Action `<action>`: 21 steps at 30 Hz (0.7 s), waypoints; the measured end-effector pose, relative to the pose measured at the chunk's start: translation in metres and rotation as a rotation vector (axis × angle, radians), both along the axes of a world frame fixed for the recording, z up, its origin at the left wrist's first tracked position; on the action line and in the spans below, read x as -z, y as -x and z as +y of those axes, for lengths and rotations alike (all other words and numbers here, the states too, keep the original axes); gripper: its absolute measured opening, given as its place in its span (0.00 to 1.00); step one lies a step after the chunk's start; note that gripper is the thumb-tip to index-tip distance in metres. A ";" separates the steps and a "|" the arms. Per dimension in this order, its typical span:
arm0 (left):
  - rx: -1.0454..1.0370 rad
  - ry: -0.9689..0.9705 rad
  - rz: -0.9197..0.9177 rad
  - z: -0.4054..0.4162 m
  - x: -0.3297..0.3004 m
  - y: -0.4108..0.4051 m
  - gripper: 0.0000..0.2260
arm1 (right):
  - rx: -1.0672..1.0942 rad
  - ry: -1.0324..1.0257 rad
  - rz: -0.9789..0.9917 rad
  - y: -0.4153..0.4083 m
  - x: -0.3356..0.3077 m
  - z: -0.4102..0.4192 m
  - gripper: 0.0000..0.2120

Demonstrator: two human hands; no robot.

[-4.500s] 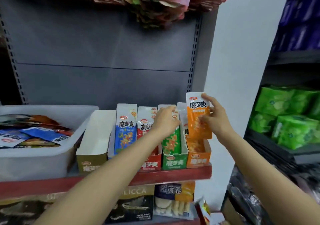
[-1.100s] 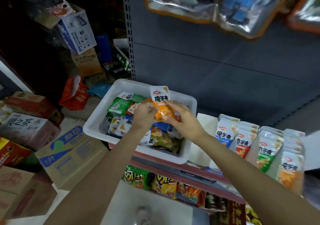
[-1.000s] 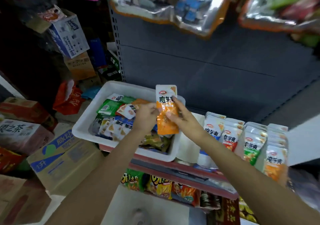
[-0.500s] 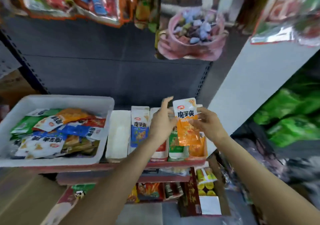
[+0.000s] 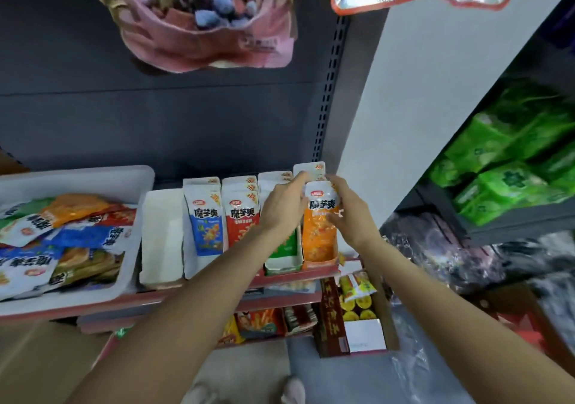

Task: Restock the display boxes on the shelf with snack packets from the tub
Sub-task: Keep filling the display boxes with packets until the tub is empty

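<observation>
Fingers (image 5: 337, 186) of the right hand (image 5: 351, 214) pinch the right edge of an orange snack packet (image 5: 320, 229), while the left hand (image 5: 284, 207) lies against its left edge with fingers stretched up toward the packets standing behind, seemingly holding them back to open a slot. From the biggest thing down: the grey back panel rises behind the red-edged shelf (image 5: 292, 276), which carries everything at a reachable height. At the shelf's left end sits the white plastic tub (image 5: 93, 173), a loose heap of mixed blue, orange, green and red packets inside, near enough to draw from. Next along runs a row of display boxes: an empty white-lined box (image 5: 161, 239) just beside the tub, then a blue-packet box (image 5: 203, 226), a red-packet box (image 5: 239, 217), a green box (image 5: 283, 263) partly hidden by the left forearm, and the orange box (image 5: 320, 262) at the right end. Each colour has its own box, packets upright and facing forward so labels read from the aisle. The held packet is low in the orange box, its bottom already behind the front lip, so the insertion looks nearly finished. It is a flat, glossy pouch, white at the top with a small red logo and dark lettering, orange below with a speckled food print; it probably flexes easily.
</observation>
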State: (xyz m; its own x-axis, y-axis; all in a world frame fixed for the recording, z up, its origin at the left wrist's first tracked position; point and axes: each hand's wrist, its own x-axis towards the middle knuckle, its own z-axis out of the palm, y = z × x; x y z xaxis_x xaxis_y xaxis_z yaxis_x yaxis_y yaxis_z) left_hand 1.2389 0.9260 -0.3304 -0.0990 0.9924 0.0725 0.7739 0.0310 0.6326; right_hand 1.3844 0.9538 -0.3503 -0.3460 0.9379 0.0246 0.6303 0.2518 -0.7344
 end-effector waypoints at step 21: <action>-0.079 0.007 0.037 -0.003 0.005 0.017 0.10 | -0.053 -0.188 -0.288 0.019 -0.001 0.001 0.22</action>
State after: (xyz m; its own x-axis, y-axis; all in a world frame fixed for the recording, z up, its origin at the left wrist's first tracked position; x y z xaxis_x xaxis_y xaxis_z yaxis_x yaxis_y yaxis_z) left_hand 1.2217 0.9228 -0.3356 -0.1746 0.9821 0.0706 0.7914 0.0973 0.6035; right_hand 1.3655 0.9553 -0.3494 -0.4118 0.9068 0.0898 0.7872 0.4036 -0.4663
